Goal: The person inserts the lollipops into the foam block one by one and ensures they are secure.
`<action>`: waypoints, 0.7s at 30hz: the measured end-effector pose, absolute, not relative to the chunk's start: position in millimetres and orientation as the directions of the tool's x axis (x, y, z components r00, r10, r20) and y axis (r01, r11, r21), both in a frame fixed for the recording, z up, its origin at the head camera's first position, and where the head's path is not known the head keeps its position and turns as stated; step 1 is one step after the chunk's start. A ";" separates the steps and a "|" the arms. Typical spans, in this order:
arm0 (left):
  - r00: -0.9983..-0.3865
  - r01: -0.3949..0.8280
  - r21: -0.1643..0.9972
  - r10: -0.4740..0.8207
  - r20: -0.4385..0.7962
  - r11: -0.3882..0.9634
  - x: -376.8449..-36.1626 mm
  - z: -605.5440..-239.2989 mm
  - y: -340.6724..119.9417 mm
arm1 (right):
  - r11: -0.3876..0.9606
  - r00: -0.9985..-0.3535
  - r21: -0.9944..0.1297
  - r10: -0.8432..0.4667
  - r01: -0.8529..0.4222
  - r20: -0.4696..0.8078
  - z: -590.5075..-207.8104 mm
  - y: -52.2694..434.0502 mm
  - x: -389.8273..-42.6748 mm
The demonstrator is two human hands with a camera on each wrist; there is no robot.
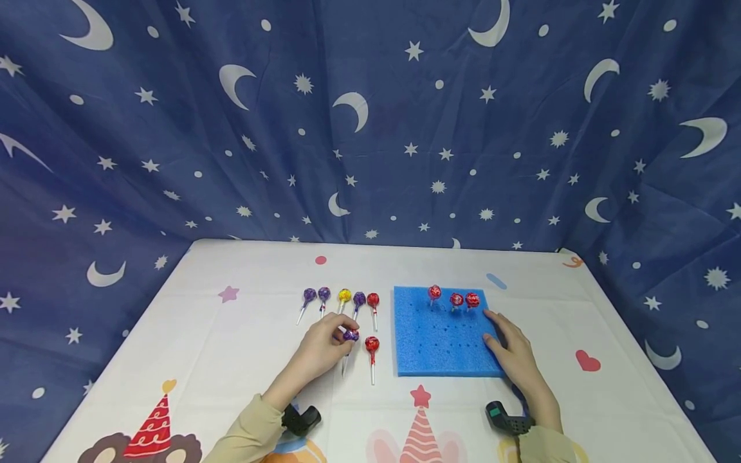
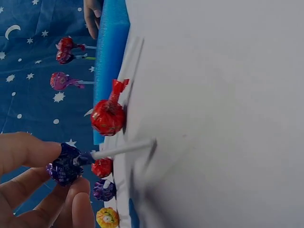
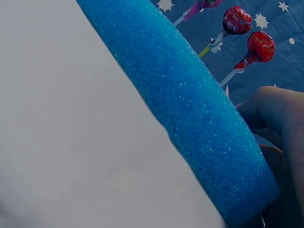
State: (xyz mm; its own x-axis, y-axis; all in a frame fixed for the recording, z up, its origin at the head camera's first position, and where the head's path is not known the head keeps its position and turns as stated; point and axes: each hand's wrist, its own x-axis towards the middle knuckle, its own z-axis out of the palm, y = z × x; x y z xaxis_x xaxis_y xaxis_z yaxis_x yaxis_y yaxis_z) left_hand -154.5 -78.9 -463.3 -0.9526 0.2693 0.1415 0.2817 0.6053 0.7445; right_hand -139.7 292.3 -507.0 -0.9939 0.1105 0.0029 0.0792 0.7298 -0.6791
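One purple lollipop (image 1: 350,335) in the pinch of the left hand (image 1: 325,344), with thumb on one side of the wrapped head and curled fingers on the other, drawn together as close as the candy allows. White stick (image 2: 123,148) sloping down from these fingers to the white table (image 1: 173,347), its tip near the surface; contact not possible to tell. Just to the right of the same fingers, one red lollipop (image 1: 372,345) lying flat, stick towards the person. Beyond the left fingertips, a loose row on the table: from the left, two purple lollipops (image 1: 324,292), one yellow lollipop (image 1: 345,295), a third purple one (image 1: 359,298) and, at the right end, another red one (image 1: 373,299). Farther to the right, between the two hands, a blue foam block (image 1: 446,360) with small holes in its top. At its right edge, the right hand (image 1: 514,352) with fingers loosely extended, thumb apart from them, touching the block and with no lollipop in hold. Beyond and to the left of these right fingers, three red-wrapped lollipops (image 1: 472,300) upright in the far part of the block, well apart from the left fingers.
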 end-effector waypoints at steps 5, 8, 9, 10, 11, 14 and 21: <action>-0.962 0.253 0.767 0.238 0.134 0.590 -152.5 -457.0 -78.4 | 0.732 -0.994 -0.676 0.112 0.086 -0.005 -505.0 292.1 -140.7; -0.964 0.249 0.770 0.229 0.137 0.588 -151.7 -454.1 -77.2 | 0.734 -0.994 -0.674 0.112 0.084 -0.002 -504.3 291.9 -141.1; -0.964 0.249 0.770 0.228 0.138 0.587 -151.4 -453.2 -76.7 | 0.734 -0.994 -0.674 0.112 0.084 -0.002 -504.2 291.8 -141.1; -0.964 0.250 0.773 0.228 0.140 0.583 -151.0 -452.4 -76.1 | 0.735 -0.994 -0.672 0.112 0.084 -0.001 -504.3 291.8 -141.3; -0.963 0.253 0.777 0.228 0.145 0.577 -150.7 -451.3 -75.5 | 0.736 -0.994 -0.672 0.112 0.084 -0.001 -504.5 291.8 -141.3; -0.960 0.266 0.792 0.225 0.166 0.549 -150.1 -448.4 -73.1 | 0.735 -0.994 -0.673 0.112 0.085 -0.003 -505.1 291.9 -141.3; -0.962 0.261 0.842 0.201 0.186 0.472 -154.8 -445.3 -63.8 | 0.729 -0.993 -0.678 0.114 0.089 -0.007 -504.4 292.0 -139.7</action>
